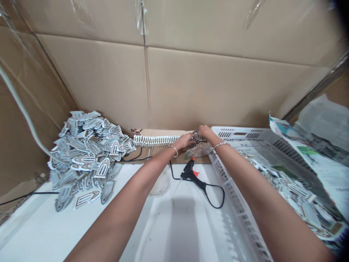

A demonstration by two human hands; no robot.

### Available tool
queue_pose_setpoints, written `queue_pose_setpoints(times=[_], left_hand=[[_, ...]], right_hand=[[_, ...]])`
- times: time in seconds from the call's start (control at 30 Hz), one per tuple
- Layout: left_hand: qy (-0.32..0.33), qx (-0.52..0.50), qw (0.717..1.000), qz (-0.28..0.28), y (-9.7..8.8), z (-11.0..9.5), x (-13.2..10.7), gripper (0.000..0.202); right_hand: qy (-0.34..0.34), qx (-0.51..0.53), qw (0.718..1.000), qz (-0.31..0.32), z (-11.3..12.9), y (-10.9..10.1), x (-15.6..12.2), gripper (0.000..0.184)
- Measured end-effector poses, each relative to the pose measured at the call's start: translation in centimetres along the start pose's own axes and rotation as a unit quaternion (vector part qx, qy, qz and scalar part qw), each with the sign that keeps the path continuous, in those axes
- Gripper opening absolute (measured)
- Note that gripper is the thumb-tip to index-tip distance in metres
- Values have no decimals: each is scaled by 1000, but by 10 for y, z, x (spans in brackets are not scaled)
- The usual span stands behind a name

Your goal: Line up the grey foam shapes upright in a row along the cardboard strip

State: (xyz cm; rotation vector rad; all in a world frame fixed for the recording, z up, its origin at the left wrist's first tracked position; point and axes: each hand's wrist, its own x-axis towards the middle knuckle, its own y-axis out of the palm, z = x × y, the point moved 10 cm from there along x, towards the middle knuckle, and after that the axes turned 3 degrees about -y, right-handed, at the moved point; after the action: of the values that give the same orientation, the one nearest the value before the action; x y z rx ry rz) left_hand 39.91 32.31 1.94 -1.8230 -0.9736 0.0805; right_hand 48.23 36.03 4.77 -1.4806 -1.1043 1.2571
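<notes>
A long row of thin white-and-brown pieces (155,141) stands packed side by side on a cardboard strip (163,132) against the back wall. Over the right part of this row is my left hand (187,140), its fingers bent and closed around pieces there. Just right of it, my right hand (204,131) reaches down at the row's right end; its fingers are mostly hidden. A crumpled clear plastic bag (201,150) lies below both hands. In front of the bag rests a black glue gun (192,174) with an orange tip and trigger.
Many loose arch-shaped pieces (89,149) are heaped at left. A white plastic crate (231,193) at right holds more pieces and printed paper (321,167). A round clear lid or dish (160,183) lies on the white table (169,229). Cardboard walls (191,83) enclose the space.
</notes>
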Motion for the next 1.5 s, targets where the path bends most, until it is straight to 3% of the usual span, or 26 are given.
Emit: queue_pose_setpoints(times=[0.23, 0.4, 0.53, 0.63, 0.7, 0.8, 0.9, 1.0, 1.03, 1.1, 1.27, 1.5], left_hand=[[2, -7, 1000, 20, -2, -1, -7, 26], [-9, 8, 1000, 5, -26, -4, -14, 23], [-7, 27, 999, -30, -77, -10, -45, 28], [4, 48, 996, -74, -134, -16, -89, 29], [-25, 66, 994, -89, -172, -13, -126, 27], [-103, 111, 985, -89, -217, 0, -188, 28], [-178, 123, 974, -63, -238, 18, -255, 26], [-233, 172, 956, -41, -239, 32, -316, 29], [-257, 199, 945, -35, -237, 37, -334, 29], [-301, 263, 916, -29, -231, 44, -362, 28], [-375, 368, 850, -39, -220, 47, -389, 31], [-423, 366, 828, -34, -219, 47, -384, 27]], right_hand=[[20, 23, 1000, 3, -1, -2, -12, 36], [21, 38, 996, -73, 12, -25, -35, 31], [-45, 68, 984, -155, 47, -49, -57, 28], [-104, 114, 966, -209, 88, -68, -76, 25], [-148, 155, 946, -243, 121, -83, -92, 23], [-226, 216, 905, -290, 175, -110, -127, 26], [-293, 302, 844, -331, 213, -133, -176, 39], [-368, 565, 666, -319, 217, -143, -225, 48], [-375, 621, 622, -295, 217, -140, -236, 48], [-370, 690, 568, -252, 214, -131, -252, 50], [-348, 755, 507, -227, 187, -117, -275, 55], [-335, 763, 471, -289, 132, -121, -298, 59]])
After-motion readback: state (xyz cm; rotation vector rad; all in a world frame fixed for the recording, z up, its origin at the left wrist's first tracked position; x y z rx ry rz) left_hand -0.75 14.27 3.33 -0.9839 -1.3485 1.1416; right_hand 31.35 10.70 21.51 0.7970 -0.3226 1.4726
